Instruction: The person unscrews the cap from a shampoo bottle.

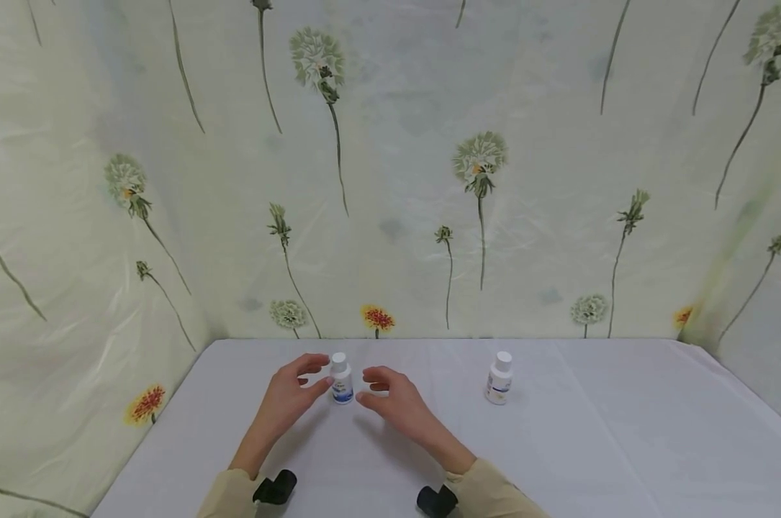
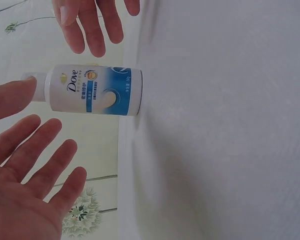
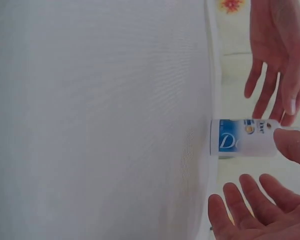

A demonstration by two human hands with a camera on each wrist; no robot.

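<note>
1. The Dove bottle (image 2: 97,90), white and blue with a white cap, stands upright on the worktop (image 1: 591,446), between the two hands.
2. Its label reads "Dove" in dark letters, with "50g" near the base; the smaller Chinese characters are hard to make out.
3. The left hand (image 1: 289,397) is spread loosely, thumb and fingers apart; its thumb overlaps the bottle in view, and I cannot tell whether it touches.
4. The right hand (image 1: 399,403) is similarly parted, holding nothing, just beside the bottle with a gap between.
5. A second white-capped bottle (image 1: 498,381) stands upright well to the right, its label too small to read.
</note>
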